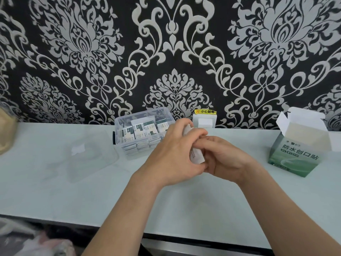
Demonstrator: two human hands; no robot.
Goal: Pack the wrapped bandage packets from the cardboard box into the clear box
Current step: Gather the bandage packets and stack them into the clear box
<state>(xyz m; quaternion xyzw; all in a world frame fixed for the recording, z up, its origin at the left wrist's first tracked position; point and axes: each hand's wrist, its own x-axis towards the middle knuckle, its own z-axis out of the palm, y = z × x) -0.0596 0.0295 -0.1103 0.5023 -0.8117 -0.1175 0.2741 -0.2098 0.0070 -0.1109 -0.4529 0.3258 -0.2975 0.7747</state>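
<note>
Packets [196, 157] | left hand [171, 154], right hand [226, 158] | fingers [193, 134] clamped round them (both hands)

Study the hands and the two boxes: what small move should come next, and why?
Probably move the packets up and left into the clear box. The left hand and right hand both grip the bundle, and the clear box stands open and part filled just beyond them.
</note>
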